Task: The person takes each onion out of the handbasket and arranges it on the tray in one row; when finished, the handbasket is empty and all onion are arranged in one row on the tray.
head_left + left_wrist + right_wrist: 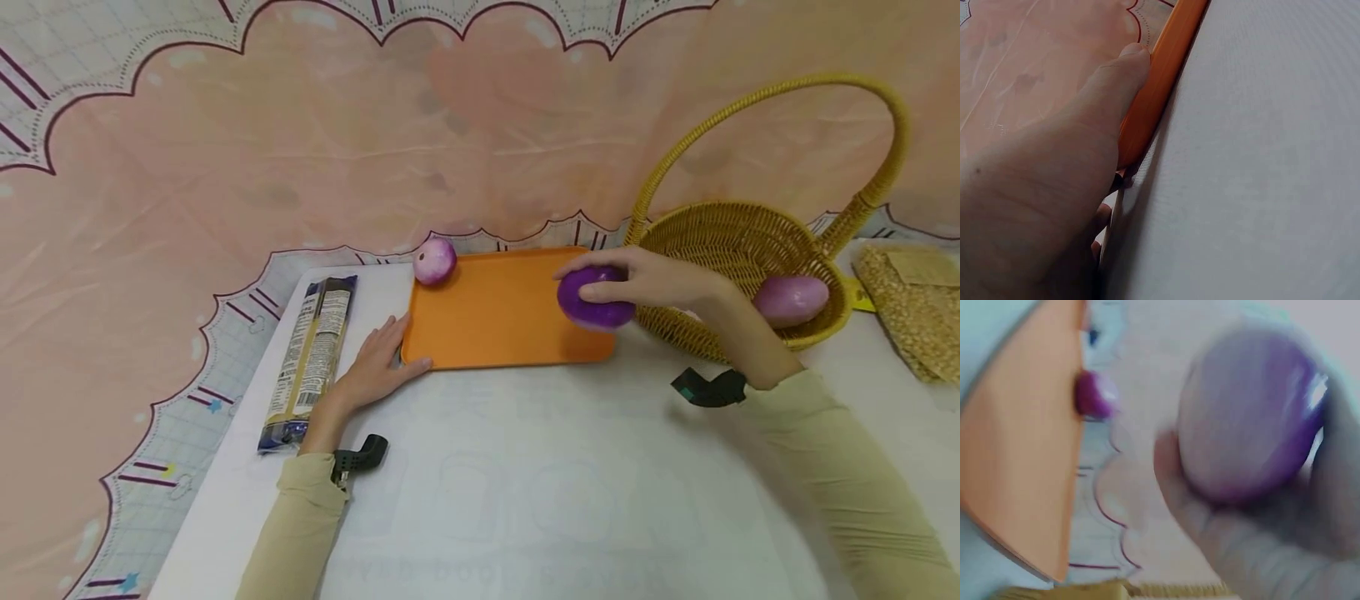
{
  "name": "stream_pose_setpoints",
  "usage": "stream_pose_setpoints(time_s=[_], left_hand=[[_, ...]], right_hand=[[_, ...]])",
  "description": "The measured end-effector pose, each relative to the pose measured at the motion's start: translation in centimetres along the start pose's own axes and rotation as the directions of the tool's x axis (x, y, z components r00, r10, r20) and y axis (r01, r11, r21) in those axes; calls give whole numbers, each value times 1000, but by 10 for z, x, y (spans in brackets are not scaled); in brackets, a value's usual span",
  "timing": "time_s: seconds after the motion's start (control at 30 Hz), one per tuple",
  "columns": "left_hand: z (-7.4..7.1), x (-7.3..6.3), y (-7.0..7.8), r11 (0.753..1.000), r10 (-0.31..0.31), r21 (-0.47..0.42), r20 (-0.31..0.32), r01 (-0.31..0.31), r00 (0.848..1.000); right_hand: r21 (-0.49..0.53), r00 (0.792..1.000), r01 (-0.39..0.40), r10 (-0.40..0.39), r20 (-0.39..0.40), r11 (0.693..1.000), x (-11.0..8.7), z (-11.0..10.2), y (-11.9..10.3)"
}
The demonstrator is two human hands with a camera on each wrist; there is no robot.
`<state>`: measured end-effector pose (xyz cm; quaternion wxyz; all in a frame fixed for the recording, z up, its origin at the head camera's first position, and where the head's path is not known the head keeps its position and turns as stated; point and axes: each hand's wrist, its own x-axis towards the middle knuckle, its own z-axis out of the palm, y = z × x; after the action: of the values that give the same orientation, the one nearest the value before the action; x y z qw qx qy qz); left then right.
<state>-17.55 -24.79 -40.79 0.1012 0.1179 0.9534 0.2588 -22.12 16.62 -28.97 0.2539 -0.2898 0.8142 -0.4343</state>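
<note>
In the head view my right hand (637,279) holds a glossy purple oval vegetable (592,310) above the right end of an orange tray (510,312). Seen from the right wrist, thumb and fingers curl round this oval vegetable (1241,419), whose kind is unclear. My left hand (378,362) touches the tray's near left corner, fingers spread along its left side. In the left wrist view its thumb (1129,69) lies against the tray's rim (1157,87). A rounder purple vegetable (435,261) sits at the tray's far left corner.
On the right stands a tall-handled wicker basket (697,221) with a pinkish-purple vegetable (791,300) inside. Farther right lies a bag of yellow kernels (911,321). A long printed packet (311,362) lies left of the tray on the white table (525,483). Patterned cloth hangs behind.
</note>
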Motion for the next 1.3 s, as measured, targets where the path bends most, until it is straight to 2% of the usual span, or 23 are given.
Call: stream_pose_setpoints(time_s=[0.07, 0.17, 0.23, 0.4, 0.67, 0.8, 1.07, 1.3], left_hand=[[1, 0, 0, 1000, 0, 2, -4, 0, 1000], [1, 0, 0, 1000, 4, 7, -10, -4, 1000], [1, 0, 0, 1000, 11, 10, -16, -11, 1000], [0, -1, 1, 1000, 20, 13, -23, -20, 1000], [0, -2, 2, 1000, 14, 1, -15, -14, 1000], [1, 0, 1, 999, 35, 1, -16, -35, 999], [0, 2, 3, 999, 35, 0, -11, -35, 999], [0, -1, 3, 1000, 26, -1, -5, -26, 1000]], right_hand=[[8, 995, -38, 39, -94, 999, 10, 11, -1], [-61, 978, -31, 17, -208, 998, 25, 26, 4], [-100, 968, -23, -2, -250, 995, 34, 34, 7], [-178, 969, 7, -51, -243, 984, 57, 50, 9], [-285, 959, -70, -14, -283, 956, 101, 60, -6], [-269, 950, -63, -25, -312, 961, 128, 57, -1], [-188, 910, -108, 21, -414, 976, 169, 52, 13], [-62, 908, -154, 116, -402, 986, 192, 62, 22]])
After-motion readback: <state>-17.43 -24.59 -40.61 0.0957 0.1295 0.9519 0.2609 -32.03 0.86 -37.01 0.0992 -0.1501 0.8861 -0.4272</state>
